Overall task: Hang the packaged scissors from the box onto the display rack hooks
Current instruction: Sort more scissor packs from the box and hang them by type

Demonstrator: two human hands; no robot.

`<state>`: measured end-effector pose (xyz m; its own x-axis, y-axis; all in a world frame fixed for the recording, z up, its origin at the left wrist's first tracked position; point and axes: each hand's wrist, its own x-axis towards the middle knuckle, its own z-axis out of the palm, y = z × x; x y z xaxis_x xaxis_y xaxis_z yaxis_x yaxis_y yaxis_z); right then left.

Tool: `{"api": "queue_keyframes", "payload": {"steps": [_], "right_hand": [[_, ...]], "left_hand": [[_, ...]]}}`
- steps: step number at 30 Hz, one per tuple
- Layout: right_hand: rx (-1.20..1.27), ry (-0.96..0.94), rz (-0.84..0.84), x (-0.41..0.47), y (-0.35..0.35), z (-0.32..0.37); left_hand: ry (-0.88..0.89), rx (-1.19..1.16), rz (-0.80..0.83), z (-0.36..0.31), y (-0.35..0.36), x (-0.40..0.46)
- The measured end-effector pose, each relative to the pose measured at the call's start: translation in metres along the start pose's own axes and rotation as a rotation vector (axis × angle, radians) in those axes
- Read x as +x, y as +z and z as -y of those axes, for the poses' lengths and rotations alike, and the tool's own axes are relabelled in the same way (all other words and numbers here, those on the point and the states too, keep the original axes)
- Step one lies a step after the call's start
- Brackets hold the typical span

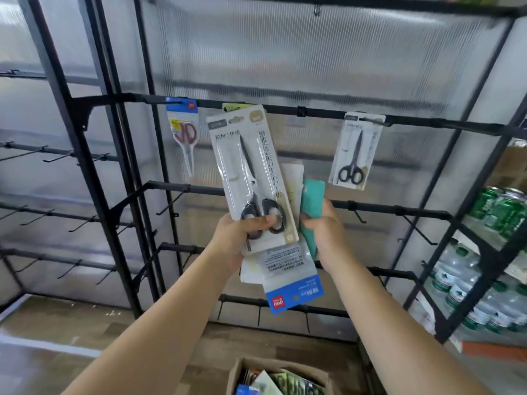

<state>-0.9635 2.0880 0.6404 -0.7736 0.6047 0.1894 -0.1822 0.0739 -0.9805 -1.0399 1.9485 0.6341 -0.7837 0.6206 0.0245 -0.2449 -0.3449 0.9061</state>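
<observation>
My left hand is clenched around the bottom of a long white card pack with black-handled scissors inside. The pack stands nearly upright, and its top sits right at the black metal top rail, at about 12 o'clock from my hand. I cannot tell if its hole is on a hook yet. More packs are tucked behind it in the same hand, one with a blue and red end pointing down at 6 o'clock.

My right hand is pinching a thin green pack, just beside the left hand at 3 o'clock.

Two packs already hang on the top rail: a red-handled scissors pack with a blue top at 10 o'clock, and a white pack with black scissors at 2 o'clock.

The brown cardboard box at 6 o'clock, down on the floor, has more packs in it. Many hooks on the lower rails are bare. So I think the job is only just started, with lots left to hang.
</observation>
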Motion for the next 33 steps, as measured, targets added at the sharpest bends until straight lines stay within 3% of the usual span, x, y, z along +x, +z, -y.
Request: {"api": "queue_keyframes", "payload": {"steps": [5,8,15,17,22,28,33], "right_hand": [[-0.06,0.034,-0.011,0.003,0.02,0.0],[-0.113,0.05,-0.007,-0.001,0.023,0.002],[-0.062,-0.128,0.128,-0.002,0.025,0.003],[-0.021,-0.151,0.112,-0.001,0.029,-0.001],[-0.031,-0.132,-0.089,-0.004,0.043,-0.019],[-0.005,-0.159,-0.197,0.009,0.043,-0.026],[-0.048,-0.142,-0.28,0.018,0.035,-0.018]], "left_hand": [[0.048,0.004,0.065,0.0,0.006,0.0],[0.085,0.047,0.013,0.002,0.008,0.004],[0.166,0.065,-0.039,0.011,0.003,0.009],[0.113,-0.011,-0.057,0.009,0.002,0.01],[-0.235,-0.199,0.038,0.004,-0.002,0.013],[-0.278,-0.17,0.117,0.006,-0.013,0.02],[-0.336,-0.082,0.064,0.013,-0.011,0.031]]}}
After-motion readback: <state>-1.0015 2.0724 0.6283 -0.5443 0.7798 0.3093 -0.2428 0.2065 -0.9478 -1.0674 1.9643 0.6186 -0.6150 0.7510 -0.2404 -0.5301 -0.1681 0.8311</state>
